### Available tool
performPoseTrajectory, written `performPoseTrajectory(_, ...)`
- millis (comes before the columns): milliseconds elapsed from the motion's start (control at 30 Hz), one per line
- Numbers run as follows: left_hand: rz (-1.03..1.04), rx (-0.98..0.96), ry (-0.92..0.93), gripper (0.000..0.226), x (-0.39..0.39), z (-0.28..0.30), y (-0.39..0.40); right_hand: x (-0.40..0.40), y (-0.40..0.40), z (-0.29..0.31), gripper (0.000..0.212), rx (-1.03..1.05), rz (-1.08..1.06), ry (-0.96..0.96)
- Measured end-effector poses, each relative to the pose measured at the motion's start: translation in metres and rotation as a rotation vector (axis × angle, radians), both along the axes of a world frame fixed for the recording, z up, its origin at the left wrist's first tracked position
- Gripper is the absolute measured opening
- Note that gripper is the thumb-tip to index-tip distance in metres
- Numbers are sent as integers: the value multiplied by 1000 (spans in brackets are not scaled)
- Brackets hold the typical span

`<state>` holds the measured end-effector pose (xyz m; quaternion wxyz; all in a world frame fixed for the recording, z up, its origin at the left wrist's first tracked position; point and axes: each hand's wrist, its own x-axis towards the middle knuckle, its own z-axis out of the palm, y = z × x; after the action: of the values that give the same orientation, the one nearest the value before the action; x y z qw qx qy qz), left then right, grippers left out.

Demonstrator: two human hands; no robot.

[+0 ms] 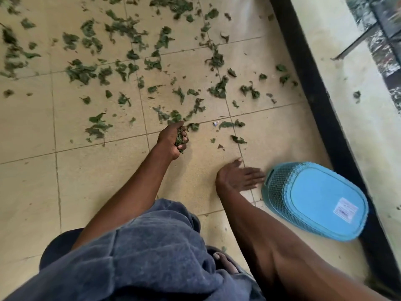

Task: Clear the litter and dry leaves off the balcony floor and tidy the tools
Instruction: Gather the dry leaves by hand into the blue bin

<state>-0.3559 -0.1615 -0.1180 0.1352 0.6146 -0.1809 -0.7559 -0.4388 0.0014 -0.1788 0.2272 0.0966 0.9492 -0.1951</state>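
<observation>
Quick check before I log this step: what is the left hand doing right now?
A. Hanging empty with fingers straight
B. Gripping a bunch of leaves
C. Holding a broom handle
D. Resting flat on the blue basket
B. The left hand has its fingers curled round a clump of green leaves just above the tiled floor, while the right hand is open beside the upturned blue basket.

Floor tiles (91,183) matt, gritty beige; basket (314,198) blue perforated plastic, paper label (345,209); leaves (82,71) crinkled, dull.
</observation>
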Motion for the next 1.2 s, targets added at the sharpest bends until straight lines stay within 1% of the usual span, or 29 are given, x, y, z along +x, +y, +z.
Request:
performPoseTrajectory(67, -15, -4, -11, 24, -6, 0, 0, -1, -13, 5, 79, -16, -24, -25)
performPoseTrajectory(200, 5, -16, 3, 23, -10, -1, -5, 2, -54, 7, 80, -94, 122, 44)
performPoseTrajectory(267, 14, -18, 22, 24, -9, -2, -8, 3, -77, 7, 80, -136, 207, 49)
performPoseTrajectory(300, 19, -18, 31, 25, -8, -2, -9, 3, -87, 6, 79, -161, 284, 46)
performPoseTrajectory(400, 42, -23, 46, 28, -7, -1, -12, 7, -110, 5, 71, -321, 637, 78)
performPoseTrajectory(433, 55, -28, 39, 26, -6, -1, -14, 4, -113, 5, 69, -369, 715, 106)
performPoseTrajectory(467, 67, -33, 28, 25, -5, -2, -16, -1, -113, 6, 69, -396, 738, 144)
performPoseTrajectory(500, 74, -36, 17, 23, -4, -3, -17, -8, -110, 6, 69, -396, 707, 187)
performPoseTrajectory(567, 84, -33, 7, 22, -2, -4, -19, -28, -101, 5, 72, -332, 530, 235)
performPoseTrajectory(633, 92, -20, 12, 24, -5, -6, -21, -51, -94, 2, 74, -247, 358, 215)
performPoseTrajectory(667, 93, -15, 18, 24, -8, -6, -21, -59, -94, 0, 74, -204, 323, 195)
performPoseTrajectory(700, 90, -15, 27, 25, -12, -5, -21, -64, -96, -3, 74, -168, 327, 179)
performPoseTrajectory(767, 81, -20, 39, 25, -21, -3, -22, -64, -105, -6, 75, -150, 405, 138)
performPoseTrajectory(833, 66, -33, 50, 23, -30, 0, -23, -56, -119, -7, 75, -169, 588, 104)
performPoseTrajectory(900, 57, -41, 59, 23, -37, 5, -24, -49, -131, -2, 70, -287, 820, 65)
performPoseTrajectory(933, 56, -45, 60, 23, -39, 8, -24, -49, -135, 1, 68, -376, 892, 58)
performPoseTrajectory(967, 57, -47, 60, 24, -40, 9, -26, -51, -136, 4, 66, -448, 914, 82)
performPoseTrajectory(1033, 71, -44, 56, 26, -37, 11, -31, -62, -134, 10, 65, -502, 819, 175)
performPoseTrajectory(1067, 82, -38, 57, 26, -34, 10, -34, -69, -132, 12, 66, -476, 741, 201)
performPoseTrajectory(1133, 104, -28, 81, 27, -27, 8, -42, -87, -131, 10, 70, -369, 606, 166)
performPoseTrajectory(1200, 120, -12, 102, 29, -19, 4, -51, -101, -141, 7, 76, -306, 545, 96)
